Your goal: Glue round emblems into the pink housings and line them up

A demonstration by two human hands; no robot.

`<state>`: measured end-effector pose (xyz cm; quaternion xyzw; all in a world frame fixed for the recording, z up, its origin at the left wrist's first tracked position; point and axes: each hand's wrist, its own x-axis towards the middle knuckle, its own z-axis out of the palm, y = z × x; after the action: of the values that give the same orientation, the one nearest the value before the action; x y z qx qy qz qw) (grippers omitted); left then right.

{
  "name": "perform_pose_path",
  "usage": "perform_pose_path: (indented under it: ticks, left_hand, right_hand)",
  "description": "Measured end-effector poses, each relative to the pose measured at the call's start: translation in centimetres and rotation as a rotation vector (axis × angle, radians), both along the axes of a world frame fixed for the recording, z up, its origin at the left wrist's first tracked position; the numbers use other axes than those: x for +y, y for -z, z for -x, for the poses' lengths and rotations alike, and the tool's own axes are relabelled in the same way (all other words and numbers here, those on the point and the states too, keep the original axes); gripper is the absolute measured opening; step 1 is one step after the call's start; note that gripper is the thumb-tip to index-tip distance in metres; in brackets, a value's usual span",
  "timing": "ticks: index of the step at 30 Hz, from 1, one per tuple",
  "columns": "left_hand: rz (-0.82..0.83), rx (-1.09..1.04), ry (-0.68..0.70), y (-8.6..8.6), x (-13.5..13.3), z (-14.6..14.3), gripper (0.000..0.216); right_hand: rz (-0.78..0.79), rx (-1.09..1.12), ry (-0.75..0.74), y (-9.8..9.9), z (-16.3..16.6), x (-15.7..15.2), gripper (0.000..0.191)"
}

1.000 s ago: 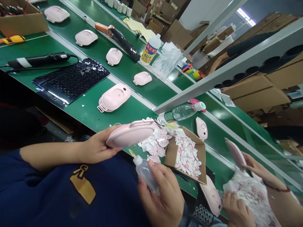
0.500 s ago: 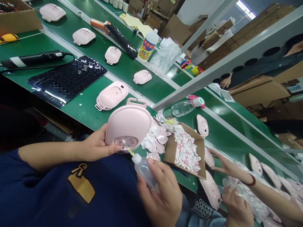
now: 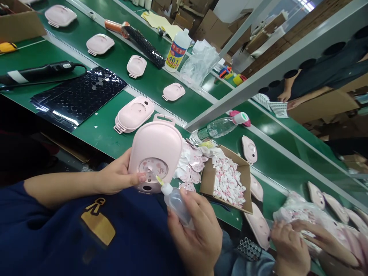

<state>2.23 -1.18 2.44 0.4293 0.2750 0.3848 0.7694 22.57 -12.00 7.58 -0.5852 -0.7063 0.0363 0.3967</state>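
Observation:
My left hand (image 3: 120, 174) grips a pink plastic case (image 3: 156, 147) by its left side, thumb on the front near an oval recess with a printed pattern. The case is tilted toward me, its loop handle at the far end. In my right hand (image 3: 198, 226) is a translucent squeeze bottle (image 3: 176, 203) with a white cap and thin yellowish nozzle. The nozzle tip points into the oval recess; whether it touches is too small to tell. Beyond the case lie loose round stickers (image 3: 191, 168) and a cardboard box (image 3: 247, 182) full of small white-and-pink pieces.
Several similar pink cases, one nearby (image 3: 135, 113), lie along the green table (image 3: 106, 134). A clear bottle (image 3: 218, 128), a 401 bottle (image 3: 176, 50) and black sheets (image 3: 83, 94) lie around. At right, a co-worker's hands (image 3: 293, 245) are at a plastic bag (image 3: 299, 211).
The case has tipped so its recess faces me more, showing a dark oval at its near end. The nozzle stays at the recess. The co-worker's reaching hand has drawn back to the plastic bag.

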Motion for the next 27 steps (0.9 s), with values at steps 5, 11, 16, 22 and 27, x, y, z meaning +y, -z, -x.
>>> perform_pose_path:
  ticks: [5,11,16,22,27]
  left_hand:
    - [0.032,-0.052,0.014,-0.3,-0.1,-0.3,0.064]
    - [0.103,0.024,-0.055,0.0,0.5,-0.5,0.077]
    - [0.092,0.034,-0.286,0.5,2.2,1.1,0.077]
    - [0.023,0.074,-0.496,0.0,3.7,3.2,0.068]
    - [0.037,0.092,-0.526,-0.7,3.5,3.1,0.072]
  right_hand:
    - [-0.008,0.017,-0.025,-0.2,0.1,0.2,0.041]
    - [0.033,0.229,-0.008,1.3,-0.8,-0.5,0.044]
    - [0.186,0.922,0.123,5.5,-3.6,2.0,0.04]
    - [0.368,0.882,0.088,8.5,-3.7,8.5,0.042]
    - [0.402,0.606,0.122,9.7,-1.7,14.3,0.042]
